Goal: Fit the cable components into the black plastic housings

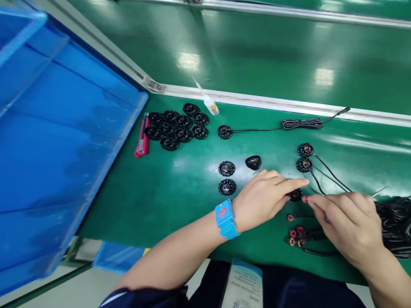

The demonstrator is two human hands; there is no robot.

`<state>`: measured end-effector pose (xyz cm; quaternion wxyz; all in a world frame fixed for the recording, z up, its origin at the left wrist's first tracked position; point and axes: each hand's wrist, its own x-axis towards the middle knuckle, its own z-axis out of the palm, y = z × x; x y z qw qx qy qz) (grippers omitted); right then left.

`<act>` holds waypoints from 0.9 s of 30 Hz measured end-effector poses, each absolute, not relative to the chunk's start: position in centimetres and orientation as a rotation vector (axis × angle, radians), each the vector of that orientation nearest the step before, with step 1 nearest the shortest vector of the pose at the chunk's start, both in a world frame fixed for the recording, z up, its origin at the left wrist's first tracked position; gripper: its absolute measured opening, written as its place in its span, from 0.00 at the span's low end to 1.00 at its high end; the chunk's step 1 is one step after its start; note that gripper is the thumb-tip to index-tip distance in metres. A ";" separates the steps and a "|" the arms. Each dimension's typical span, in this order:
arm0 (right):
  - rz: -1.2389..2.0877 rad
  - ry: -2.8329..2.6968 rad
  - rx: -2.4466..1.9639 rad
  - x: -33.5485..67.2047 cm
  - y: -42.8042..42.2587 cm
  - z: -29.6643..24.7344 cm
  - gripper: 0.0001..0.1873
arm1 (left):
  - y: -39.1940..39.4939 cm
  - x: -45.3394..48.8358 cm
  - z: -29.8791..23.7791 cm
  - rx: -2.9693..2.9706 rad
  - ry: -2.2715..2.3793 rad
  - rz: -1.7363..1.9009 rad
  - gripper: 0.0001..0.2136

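Green desk (154, 201) sat below. L hand (260, 199) & R hand (349, 222) both pinched: L on blk disc (296, 195), R on red coil (305, 199) just beside it, contact unclear. Disc looked light, stiff, prob. slick; rim was best hold. Coil seemed fragile, best held by edge.

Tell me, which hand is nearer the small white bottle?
Left. The left hand is below and right of the white bottle in the picture; the right hand is farther right and lower.

Left grip (265, 199) palm-down, right grip (351, 222) pinched, nearly meeting
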<state>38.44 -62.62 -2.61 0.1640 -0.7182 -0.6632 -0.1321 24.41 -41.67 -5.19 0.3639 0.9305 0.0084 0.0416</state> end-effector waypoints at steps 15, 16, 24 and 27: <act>-0.523 -2.221 -2.109 38.5 -62.1 -2.4 0.12 | -42.8 26.0 -6.9 2.167 0.101 0.141 0.35; -0.533 -2.261 -2.110 38.4 -62.1 -2.1 0.13 | -42.7 26.0 -6.8 2.142 0.091 0.125 0.35; -0.424 -2.451 -2.088 38.3 -61.5 -0.1 0.15 | -42.7 26.0 -6.4 2.124 0.043 0.046 0.34; -0.324 -2.396 -2.115 38.2 -60.8 0.2 0.16 | -42.7 26.0 -6.4 2.125 0.045 0.037 0.33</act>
